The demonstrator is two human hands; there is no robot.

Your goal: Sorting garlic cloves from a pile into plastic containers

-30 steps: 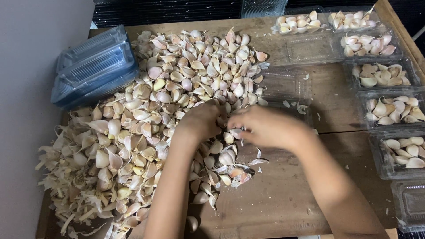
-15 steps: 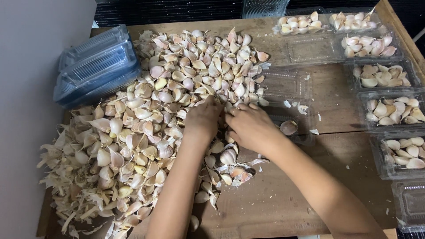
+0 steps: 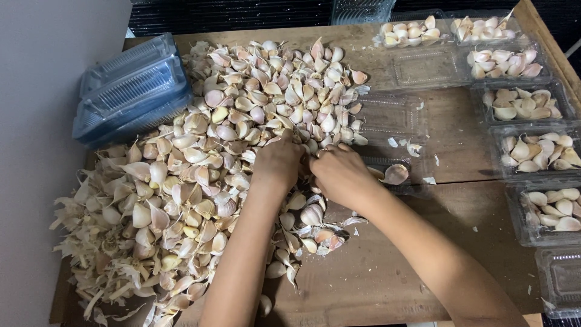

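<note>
Garlic sorting on a wooden table. The pile of garlic cloves serves as landmark. Both hands meet at the pile's right edge, knuckles up: the left hand and right hand curl their fingers down into the cloves, seemingly pinching one between them, though the grip itself is hidden, so whether the fingers close on a clove cannot be told. A lone clove lies just right of the pile, in an open clear tray close to the hands, its long axis running roughly left to right, tip toward the upper right. Filled trays line the table's edge well right of the pile; stacked empty trays sit at its upper left.
</note>
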